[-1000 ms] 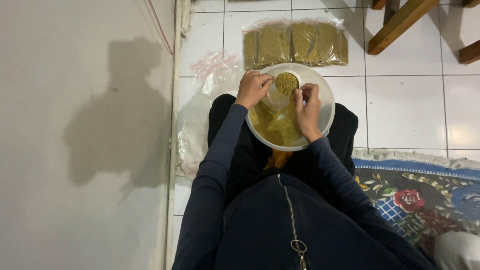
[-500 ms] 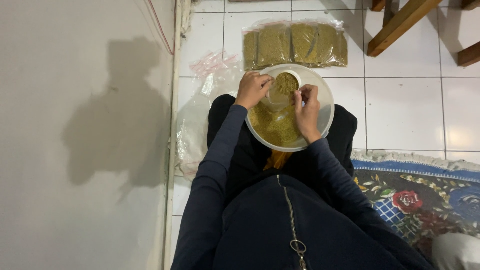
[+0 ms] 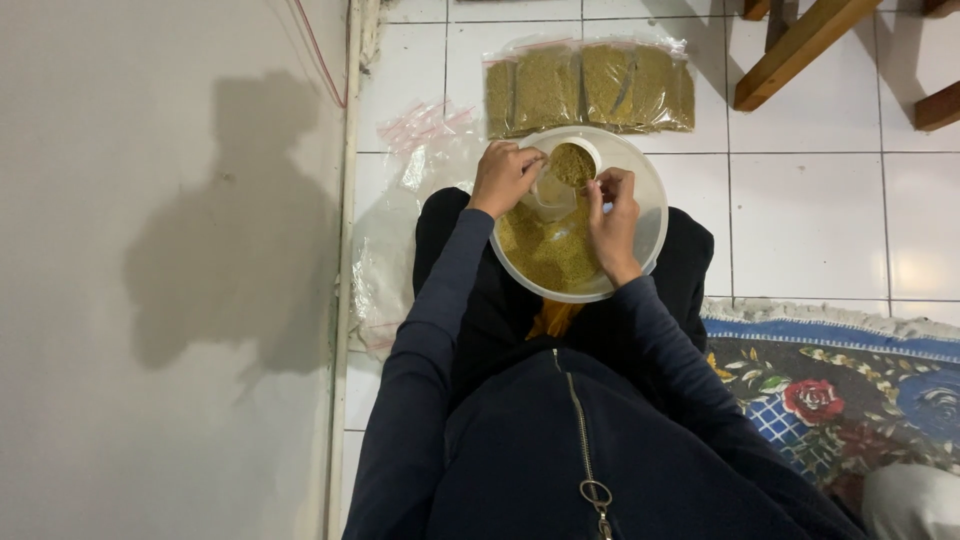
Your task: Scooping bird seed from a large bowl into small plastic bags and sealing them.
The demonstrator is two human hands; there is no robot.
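On the person's lap rests a round white bowl (image 3: 650, 215), which serves as the reference for all positions below. It holds a heap of olive-green granular powder (image 3: 550, 250) that fills the near part of the bowl.

Left hand (image 3: 505, 177): positioned over the far-left rim of the bowl. Fingers are curled closed around the edge of a small clear bag (image 3: 560, 180), which is held upright over the far part of the bowl with its mouth open. Powder of the same colour is visible inside the mouth of the bag.

Right hand (image 3: 612, 222): positioned over the centre-right of the bowl, just beside the bag. Fingers are drawn together near the right edge of the bag's mouth. Whether they pinch the bag or a small scoop cannot be determined.

Beyond the bowl, on the white floor tiles (image 3: 800, 220), lies a row of filled clear bags (image 3: 590, 90) containing the same powder, laid flat side by side. Left of the bowl, against the wall (image 3: 150, 270), lies a heap of empty clear bags (image 3: 400, 230). Right of the bowl and nearer the person lies a floral rug (image 3: 850, 390). Wooden furniture legs (image 3: 800, 45) stand beyond the bowl to the right.
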